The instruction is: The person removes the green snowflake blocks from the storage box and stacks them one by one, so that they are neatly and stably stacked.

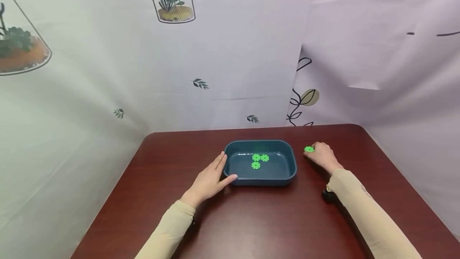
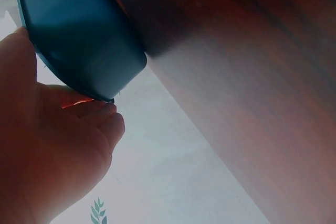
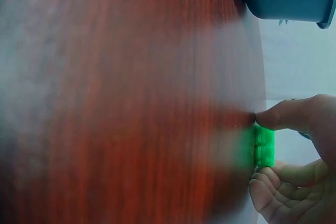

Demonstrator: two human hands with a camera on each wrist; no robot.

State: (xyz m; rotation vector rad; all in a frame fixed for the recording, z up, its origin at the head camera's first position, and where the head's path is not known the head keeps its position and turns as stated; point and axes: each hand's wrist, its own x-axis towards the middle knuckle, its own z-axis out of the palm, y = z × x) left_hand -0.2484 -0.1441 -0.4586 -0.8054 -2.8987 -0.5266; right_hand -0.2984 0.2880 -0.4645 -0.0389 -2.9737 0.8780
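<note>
A dark blue rectangular basin (image 1: 238, 182) sits on the table, with several green notched plastic discs (image 1: 256, 165) on its floor. My left hand (image 1: 208, 180) rests on the basin's left end, fingers extended along the left rim and thumb on the front rim. In the left wrist view, that hand touches the basin's outer wall (image 2: 79, 35). To the right of the basin, my right hand (image 1: 322, 156) pinches a green notched disc (image 1: 309, 149) between thumb and fingers. The right wrist view shows the green plastic (image 3: 265, 146) edge-on, in layers, close to the tabletop.
The dark red wooden table (image 1: 266, 219) has rounded back corners. Behind it and at its sides hangs pale cloth (image 1: 233, 59) printed with plants. A dark wrist strap (image 1: 328, 196) shows under the right sleeve.
</note>
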